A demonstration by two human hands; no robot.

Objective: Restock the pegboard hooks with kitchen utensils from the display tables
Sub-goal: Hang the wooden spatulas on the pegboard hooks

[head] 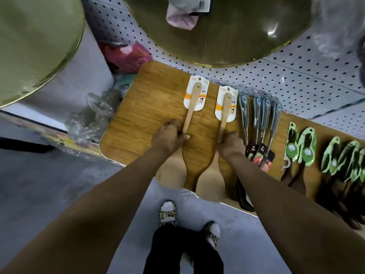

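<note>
Card on the wooden spatula (191, 107) held by the left hand (170, 135): white with an orange band, one Chinese character at its right edge, too blurred to read
Card on the wooden spatula (224, 117) above the right hand (230, 144): same print, one character, unreadable
Barcode tag (204, 3) far above both hands, on a packet: bars only, digits too small
Green tags (307, 153) right of the right hand: white round mark, illegible

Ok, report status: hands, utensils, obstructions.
Left hand grips left wooden spatula; right hand grips right wooden spatula. Both hang against the pegboard. Nothing blocking.
</note>
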